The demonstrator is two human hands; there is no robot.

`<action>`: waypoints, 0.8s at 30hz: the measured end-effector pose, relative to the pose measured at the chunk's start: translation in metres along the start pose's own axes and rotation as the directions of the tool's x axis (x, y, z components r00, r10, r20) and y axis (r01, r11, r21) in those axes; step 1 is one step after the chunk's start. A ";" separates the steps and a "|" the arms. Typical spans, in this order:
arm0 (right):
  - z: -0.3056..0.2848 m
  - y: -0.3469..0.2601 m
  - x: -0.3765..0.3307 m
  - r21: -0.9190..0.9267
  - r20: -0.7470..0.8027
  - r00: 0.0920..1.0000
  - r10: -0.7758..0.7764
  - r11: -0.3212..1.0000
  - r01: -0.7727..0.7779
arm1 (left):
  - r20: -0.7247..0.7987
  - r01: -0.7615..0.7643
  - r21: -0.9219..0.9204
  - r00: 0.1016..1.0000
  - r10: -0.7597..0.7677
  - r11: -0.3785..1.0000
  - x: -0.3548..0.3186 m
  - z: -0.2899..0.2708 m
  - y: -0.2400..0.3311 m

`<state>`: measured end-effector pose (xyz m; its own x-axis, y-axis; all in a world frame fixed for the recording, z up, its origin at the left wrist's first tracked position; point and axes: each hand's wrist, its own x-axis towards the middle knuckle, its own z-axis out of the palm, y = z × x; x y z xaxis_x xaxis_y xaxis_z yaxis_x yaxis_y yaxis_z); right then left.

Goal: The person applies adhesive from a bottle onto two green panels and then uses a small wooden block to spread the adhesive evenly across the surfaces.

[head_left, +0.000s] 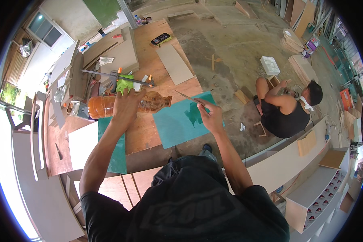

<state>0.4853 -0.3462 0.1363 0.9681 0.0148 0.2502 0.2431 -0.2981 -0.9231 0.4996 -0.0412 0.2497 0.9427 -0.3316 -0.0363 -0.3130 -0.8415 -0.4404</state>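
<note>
I am gripping a clear plastic bottle (125,105) of orange liquid sideways in my left hand (127,105); my right hand (209,117) is pinching a thin strip (188,97) above the teal sheet (181,119) at the workbench (149,133) edge.

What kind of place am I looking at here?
Most likely a carpentry or furniture workshop. Plywood sheets cover the workbench, a long bar clamp lies on it, and half-built white cabinets stand on the concrete floor by a crouching worker.

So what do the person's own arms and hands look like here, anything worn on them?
Both forearms are bare. The left hand and right hand carry no gloves, and no watch or wristband shows. A dark short-sleeved T-shirt with a faint printed mark ends at the upper arms.
</note>
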 end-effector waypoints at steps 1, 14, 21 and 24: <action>0.000 0.001 0.000 0.000 0.000 1.000 0.006 1.000 -0.006 | -0.010 0.000 0.004 1.000 0.000 1.000 0.000 -0.001 0.000; 0.002 -0.006 0.005 0.087 -0.007 1.000 0.016 0.996 -0.015 | 0.037 0.130 -0.350 0.992 -0.124 0.928 -0.004 -0.007 -0.007; 0.018 -0.009 0.013 0.051 0.023 0.998 -0.051 0.997 0.050 | 0.060 0.194 -0.438 0.980 -0.187 0.878 -0.022 0.006 -0.010; 0.023 -0.014 0.013 0.023 0.086 0.996 0.007 1.000 -0.009 | -0.017 0.165 -0.425 0.982 -0.190 0.890 -0.030 0.012 -0.013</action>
<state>0.4961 -0.3194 0.1461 0.9714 0.0953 0.2177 0.2359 -0.2760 -0.9318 0.4768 -0.0151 0.2457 0.9829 -0.1730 0.0633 -0.1722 -0.9849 -0.0172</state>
